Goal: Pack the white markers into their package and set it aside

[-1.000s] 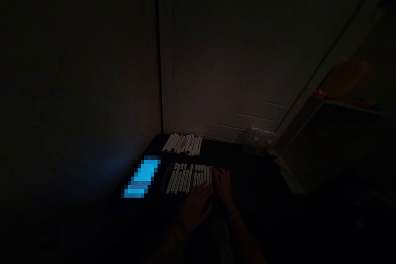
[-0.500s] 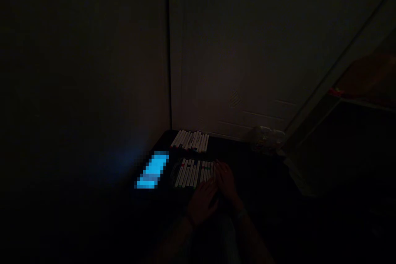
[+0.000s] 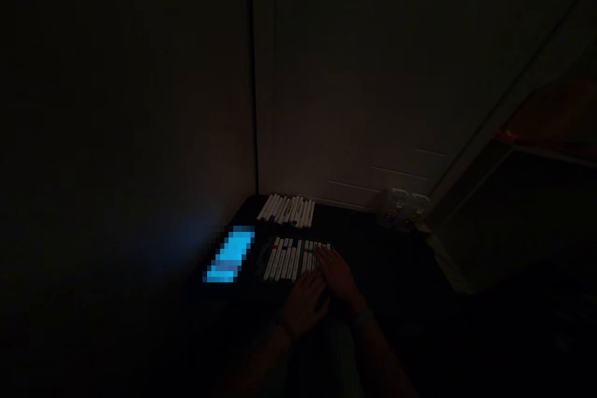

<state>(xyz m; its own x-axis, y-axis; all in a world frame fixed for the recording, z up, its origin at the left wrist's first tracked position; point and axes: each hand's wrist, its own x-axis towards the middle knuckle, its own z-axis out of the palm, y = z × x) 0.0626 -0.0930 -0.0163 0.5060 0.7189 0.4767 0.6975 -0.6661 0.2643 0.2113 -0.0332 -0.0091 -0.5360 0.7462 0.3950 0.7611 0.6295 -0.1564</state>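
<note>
Dimly lit, both forearms reach up from the lower edge and angle toward each other over the dark table (image 3: 387, 270). The left hand (image 3: 304, 303) is palm down, fingers long and nearly straight, pointing up and slightly right, with its tips at the near ends of the markers on the right side of the near row (image 3: 283, 263). The right hand (image 3: 337, 272) slants up to the left, back uppermost, its fingers stretched out close together across the right end of that row, covering parts of several markers. The two hands meet or overlap near the left hand's knuckles; which, it is too dark to tell. Whether either has a marker gripped cannot be told.

The near row therefore lies under and just beyond the fingers, most of it running out to the left, its markers side by side. Behind it, near the wall (image 3: 321, 106), lies a far row of white markers (image 3: 286, 211). A blue, pixelated screen (image 3: 229, 255) glows to the left, apart from both hands.
</note>
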